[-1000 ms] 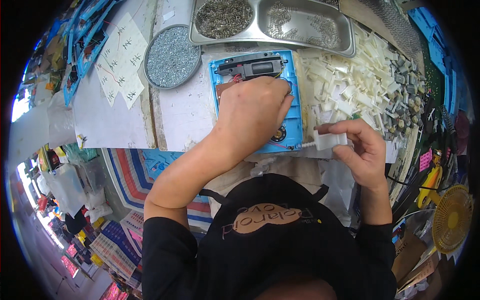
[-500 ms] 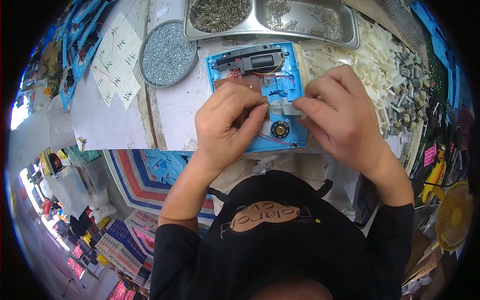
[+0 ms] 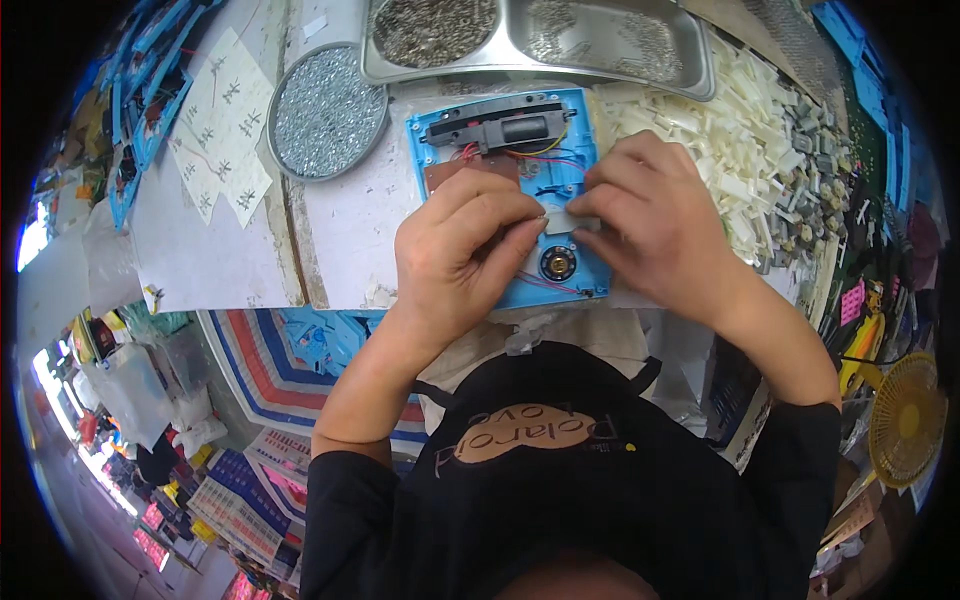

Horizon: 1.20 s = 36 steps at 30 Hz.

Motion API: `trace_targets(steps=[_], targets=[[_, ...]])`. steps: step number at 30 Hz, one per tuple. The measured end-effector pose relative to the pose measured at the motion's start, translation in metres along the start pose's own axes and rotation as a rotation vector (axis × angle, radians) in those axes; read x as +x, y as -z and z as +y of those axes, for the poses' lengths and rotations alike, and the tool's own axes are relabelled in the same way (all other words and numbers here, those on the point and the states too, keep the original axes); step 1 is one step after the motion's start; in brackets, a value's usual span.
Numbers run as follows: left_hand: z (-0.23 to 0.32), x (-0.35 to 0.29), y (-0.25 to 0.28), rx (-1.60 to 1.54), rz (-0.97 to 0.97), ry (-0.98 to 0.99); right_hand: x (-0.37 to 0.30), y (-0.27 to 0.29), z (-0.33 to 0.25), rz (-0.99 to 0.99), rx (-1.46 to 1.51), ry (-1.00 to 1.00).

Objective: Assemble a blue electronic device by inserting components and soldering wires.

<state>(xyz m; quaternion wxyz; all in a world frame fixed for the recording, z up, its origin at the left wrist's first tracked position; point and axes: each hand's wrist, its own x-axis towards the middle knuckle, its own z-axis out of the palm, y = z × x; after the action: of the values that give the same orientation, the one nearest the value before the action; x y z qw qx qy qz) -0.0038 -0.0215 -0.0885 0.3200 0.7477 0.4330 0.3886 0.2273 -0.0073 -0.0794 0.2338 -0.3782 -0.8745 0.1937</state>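
A blue plastic casing [image 3: 520,294] lies on the table in front of me, its inside facing up. It carries a black mechanism [image 3: 500,127], a brown circuit board [image 3: 447,174], thin wires and a round black speaker [image 3: 558,263]. Over its middle, my right hand [image 3: 662,225] is closed, with thumb and fingertips on a small white plastic piece [image 3: 568,222]. My left hand [image 3: 462,245] pinches thumb against forefinger at the left end of that piece; what lies between those fingertips is too small to tell. Part of the circuit board is hidden behind my left hand.
At the back left stands a round dish [image 3: 328,110] of small metal parts. A steel tray [image 3: 535,72] with springs sits behind the casing. White plastic pieces [image 3: 700,130] are heaped at the right, beside grey-and-white parts [image 3: 815,150]. Marked paper [image 3: 222,130] lies left; a yellow fan [image 3: 905,420] stands right.
My right hand has moved left, bringing the white plastic piece up to my left fingertips above the casing. My left hand has stayed nearly in place, still pinched.
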Motion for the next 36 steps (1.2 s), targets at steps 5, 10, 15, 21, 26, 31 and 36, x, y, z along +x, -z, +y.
trace_targets(steps=[5, 10, 15, 21, 26, 31, 36], targets=[[0.009, 0.006, -0.004, 0.206, -0.124, -0.217, -0.003, 0.007, -0.011, -0.145, -0.135, -0.075], [0.018, 0.016, -0.004, 0.326, -0.302, -0.289, -0.039, 0.033, -0.01, 0.178, 0.05, -0.156], [0.01, 0.016, 0.005, 0.316, -0.4, -0.363, -0.096, 0.104, 0.05, 0.444, -0.365, -0.486], [0.001, 0.009, 0.007, 0.259, -0.366, -0.296, -0.087, 0.146, 0.115, 0.029, -0.64, -0.527], [0.007, 0.011, 0.009, 0.141, -0.34, -0.254, -0.057, 0.141, 0.126, -0.256, -0.684, -0.533], [0.037, 0.033, 0.007, 0.012, -0.206, -0.132, -0.06, 0.152, 0.113, -0.099, -0.625, -0.459], [0.074, 0.069, -0.021, -0.205, -0.355, 0.21, -0.038, 0.105, 0.01, 0.03, -0.175, -0.181]])
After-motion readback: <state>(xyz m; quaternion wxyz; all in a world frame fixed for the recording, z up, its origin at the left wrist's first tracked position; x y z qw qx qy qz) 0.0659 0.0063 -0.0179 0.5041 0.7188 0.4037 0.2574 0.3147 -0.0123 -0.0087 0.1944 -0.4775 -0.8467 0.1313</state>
